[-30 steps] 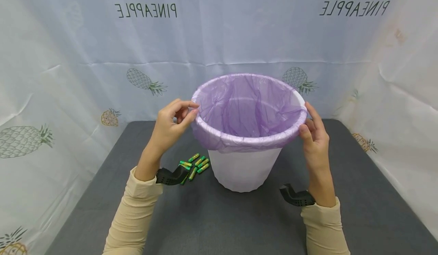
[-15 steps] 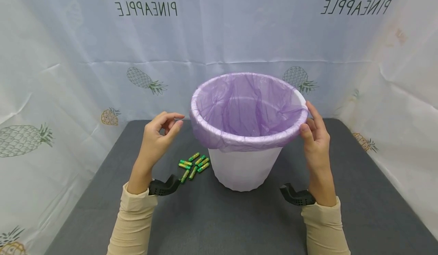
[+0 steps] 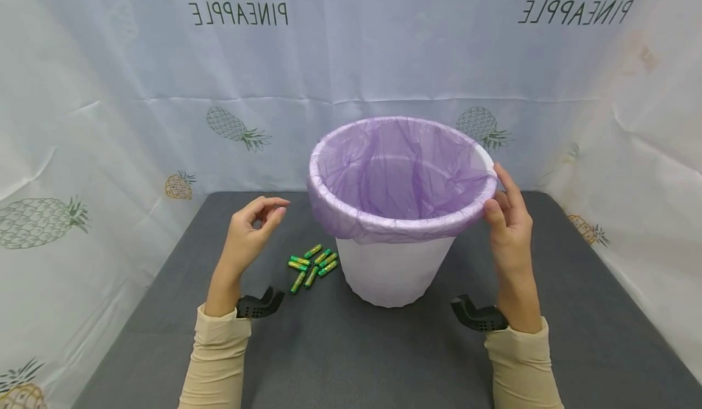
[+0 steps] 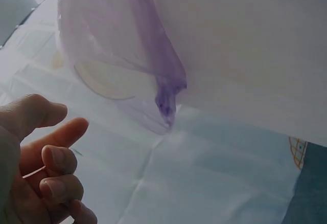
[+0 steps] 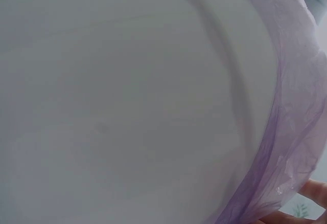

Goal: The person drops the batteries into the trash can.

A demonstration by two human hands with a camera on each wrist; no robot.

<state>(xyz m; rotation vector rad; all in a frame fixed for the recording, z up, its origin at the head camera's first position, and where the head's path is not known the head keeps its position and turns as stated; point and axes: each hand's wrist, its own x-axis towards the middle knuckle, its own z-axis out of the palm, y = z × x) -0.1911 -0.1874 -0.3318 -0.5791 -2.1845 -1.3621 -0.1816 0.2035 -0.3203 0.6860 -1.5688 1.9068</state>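
Note:
A white plastic bin (image 3: 395,272) stands upright on the dark grey table (image 3: 340,360), with a purple liner (image 3: 400,171) folded over its rim. My right hand (image 3: 495,194) is at the rim's right side and pinches the liner's edge between thumb and fingers. My left hand (image 3: 272,208) hovers left of the bin, clear of the rim, its fingers loosely curled and holding nothing. In the left wrist view those fingers (image 4: 56,170) sit below the liner's hanging hem (image 4: 122,55). The right wrist view is filled by the bin wall (image 5: 127,106) and the liner (image 5: 291,111).
Several green batteries (image 3: 311,266) lie on the table just left of the bin's base, below my left hand. A pale pineapple-print cloth (image 3: 109,122) walls the table at the back and both sides.
My left hand has let go of the liner at the rim's left side and drawn back down and to the left. The right hand and the bin have stayed put.

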